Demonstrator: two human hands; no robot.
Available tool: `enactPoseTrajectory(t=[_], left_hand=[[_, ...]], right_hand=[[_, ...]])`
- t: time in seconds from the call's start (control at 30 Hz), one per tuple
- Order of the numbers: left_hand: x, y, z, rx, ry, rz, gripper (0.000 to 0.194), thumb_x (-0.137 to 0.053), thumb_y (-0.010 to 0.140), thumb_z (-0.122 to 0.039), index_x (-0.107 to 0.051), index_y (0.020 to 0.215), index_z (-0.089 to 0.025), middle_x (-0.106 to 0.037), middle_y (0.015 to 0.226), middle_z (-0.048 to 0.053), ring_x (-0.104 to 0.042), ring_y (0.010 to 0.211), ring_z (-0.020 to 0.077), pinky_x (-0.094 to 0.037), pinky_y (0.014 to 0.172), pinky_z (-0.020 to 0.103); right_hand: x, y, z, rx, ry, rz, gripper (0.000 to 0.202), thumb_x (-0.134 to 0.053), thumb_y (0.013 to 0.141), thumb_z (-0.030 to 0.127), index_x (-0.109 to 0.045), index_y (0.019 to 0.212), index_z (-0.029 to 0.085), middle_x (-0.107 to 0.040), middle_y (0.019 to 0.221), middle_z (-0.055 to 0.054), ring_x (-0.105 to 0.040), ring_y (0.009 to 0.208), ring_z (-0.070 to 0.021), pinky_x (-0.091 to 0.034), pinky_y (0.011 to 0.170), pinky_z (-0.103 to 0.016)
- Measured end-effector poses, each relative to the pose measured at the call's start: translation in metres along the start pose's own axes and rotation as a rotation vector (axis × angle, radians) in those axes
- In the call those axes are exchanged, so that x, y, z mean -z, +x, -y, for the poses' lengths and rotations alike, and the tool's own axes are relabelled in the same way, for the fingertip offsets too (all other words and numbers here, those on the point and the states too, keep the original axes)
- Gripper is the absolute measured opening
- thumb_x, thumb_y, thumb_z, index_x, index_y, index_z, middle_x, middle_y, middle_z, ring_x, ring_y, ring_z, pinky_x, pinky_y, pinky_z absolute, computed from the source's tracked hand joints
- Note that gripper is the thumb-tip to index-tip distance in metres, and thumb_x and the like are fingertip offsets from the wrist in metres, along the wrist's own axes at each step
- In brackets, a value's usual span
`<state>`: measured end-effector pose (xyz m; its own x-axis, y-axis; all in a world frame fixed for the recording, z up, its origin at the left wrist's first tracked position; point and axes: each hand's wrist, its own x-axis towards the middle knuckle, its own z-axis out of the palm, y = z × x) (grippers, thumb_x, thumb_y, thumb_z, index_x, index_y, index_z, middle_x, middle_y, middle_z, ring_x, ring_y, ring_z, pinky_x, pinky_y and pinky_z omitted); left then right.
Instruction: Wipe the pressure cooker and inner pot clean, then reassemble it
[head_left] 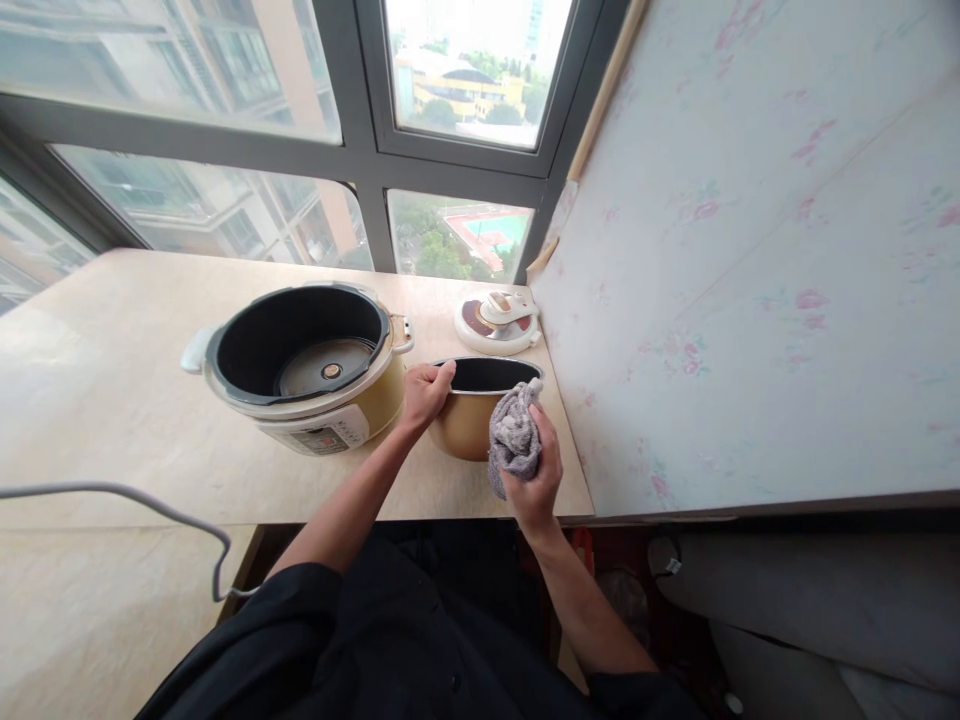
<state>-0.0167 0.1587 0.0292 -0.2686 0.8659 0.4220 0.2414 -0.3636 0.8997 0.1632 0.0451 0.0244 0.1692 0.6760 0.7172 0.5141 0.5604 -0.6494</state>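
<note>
My left hand (427, 393) grips the left rim of a gold inner pot (461, 428) with a dark inside, its thumb over the edge. In my right hand (538, 478) is a bunched grey cloth (514, 435), held against or just in front of the pot's right side; whether it touches I cannot tell. Left of the pot stands an open electric pressure cooker (379, 405), its dark cavity bare down to the round plate at the bottom. The cooker's lid (495, 322), white and dark red, lies behind the pot.
Everything stands on a pale countertop (150, 350) under a grey-framed window (364, 180). A flower-patterned wall (720, 300) rises close on the right. At the lower left a grey cable (135, 492) curves over the counter towards my body.
</note>
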Motion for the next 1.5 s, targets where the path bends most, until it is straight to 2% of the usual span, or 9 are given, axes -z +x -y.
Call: enactPoseTrajectory(t=[0.1, 0.2, 0.43, 0.6, 0.83, 0.97, 1.17, 1.37, 1.5], left_hand=[[-0.001, 0.003, 0.003, 0.058, -0.066, 0.030, 0.057, -0.061, 0.078, -0.044, -0.033, 0.035, -0.020, -0.028, 0.036, -0.003, -0.029, 0.038, 0.0077, -0.023, 0.043, 0.025], [0.003, 0.008, 0.006, 0.115, -0.118, 0.048, 0.056, -0.062, 0.076, -0.045, -0.035, 0.034, -0.020, -0.030, 0.036, -0.003, -0.027, 0.037, 0.0067, -0.019, 0.042, 0.024], [0.006, 0.014, 0.019, 0.199, -0.225, -0.009, 0.055, -0.064, 0.071, -0.045, -0.027, 0.037, -0.021, -0.022, 0.039, -0.005, -0.019, 0.039, 0.0052, -0.012, 0.043, 0.025], [-0.005, 0.007, 0.030, 0.191, -0.234, -0.057, 0.056, -0.058, 0.074, -0.049, -0.021, 0.040, -0.023, -0.020, 0.041, -0.005, -0.017, 0.041, 0.0063, -0.015, 0.044, 0.026], [0.004, -0.006, 0.028, 0.067, -0.071, -0.059, 0.056, -0.047, 0.088, -0.050, -0.036, 0.041, -0.023, -0.035, 0.042, -0.001, -0.035, 0.045, 0.0122, -0.033, 0.055, 0.031], [0.014, -0.017, -0.008, -0.055, 0.283, 0.105, 0.057, -0.029, 0.102, -0.044, -0.052, 0.054, -0.022, -0.055, 0.053, 0.003, -0.051, 0.054, 0.0161, -0.035, 0.062, 0.033], [-0.002, -0.041, -0.070, -0.290, 0.747, 0.272, 0.041, -0.041, 0.101, -0.040, -0.057, 0.068, -0.021, -0.064, 0.063, 0.007, -0.057, 0.061, 0.0206, -0.028, 0.063, 0.036], [-0.012, -0.038, -0.059, -0.329, 0.730, 0.126, 0.045, -0.046, 0.095, -0.027, -0.051, 0.050, -0.021, -0.053, 0.045, 0.003, -0.044, 0.046, 0.0162, -0.023, 0.062, 0.037], [-0.015, -0.027, -0.045, -0.250, 0.558, -0.022, 0.059, -0.046, 0.096, -0.031, -0.038, 0.038, -0.021, -0.038, 0.037, 0.000, -0.031, 0.040, 0.0127, -0.024, 0.061, 0.036]], right_hand=[[-0.001, 0.008, -0.002, 0.132, -0.077, 0.009, 0.073, -0.070, 0.079, 0.015, -0.047, 0.148, 0.027, -0.061, 0.142, -0.012, -0.059, 0.131, -0.0331, -0.050, 0.109, -0.056], [0.006, 0.034, -0.030, 0.066, -0.032, 0.063, 0.072, -0.071, 0.075, 0.016, -0.052, 0.144, 0.025, -0.063, 0.140, -0.012, -0.059, 0.131, -0.0316, -0.048, 0.112, -0.052], [0.028, 0.106, -0.129, -0.615, 0.479, 0.397, 0.053, -0.085, 0.053, 0.030, -0.070, 0.104, 0.024, -0.076, 0.111, -0.006, -0.067, 0.117, -0.0312, -0.049, 0.109, -0.049], [0.032, 0.125, -0.152, -0.851, 0.506, 0.565, 0.056, -0.092, 0.042, 0.033, -0.070, 0.092, 0.023, -0.077, 0.090, -0.004, -0.072, 0.098, -0.0321, -0.058, 0.092, -0.047], [0.026, 0.111, -0.140, -0.768, 0.473, 0.457, 0.058, -0.095, 0.039, 0.038, -0.067, 0.088, 0.024, -0.076, 0.092, -0.006, -0.068, 0.107, -0.0340, -0.055, 0.098, -0.050], [0.023, 0.099, -0.116, -0.691, 0.487, 0.442, 0.061, -0.095, 0.039, 0.043, -0.069, 0.092, 0.025, -0.077, 0.097, -0.005, -0.070, 0.105, -0.0330, -0.055, 0.100, -0.049], [0.010, 0.087, -0.070, -0.470, 0.481, 0.495, 0.055, -0.089, 0.057, 0.037, -0.068, 0.106, 0.022, -0.074, 0.115, -0.009, -0.069, 0.110, -0.0306, -0.053, 0.103, -0.045], [-0.003, 0.050, -0.030, -0.360, 0.226, 0.273, 0.047, -0.079, 0.068, 0.030, -0.062, 0.111, 0.021, -0.070, 0.106, -0.008, -0.068, 0.098, -0.0275, -0.056, 0.095, -0.046], [-0.012, 0.017, -0.003, -0.115, 0.061, 0.082, 0.064, -0.077, 0.071, 0.031, -0.055, 0.130, 0.024, -0.061, 0.126, -0.013, -0.059, 0.120, -0.0335, -0.046, 0.109, -0.056]])
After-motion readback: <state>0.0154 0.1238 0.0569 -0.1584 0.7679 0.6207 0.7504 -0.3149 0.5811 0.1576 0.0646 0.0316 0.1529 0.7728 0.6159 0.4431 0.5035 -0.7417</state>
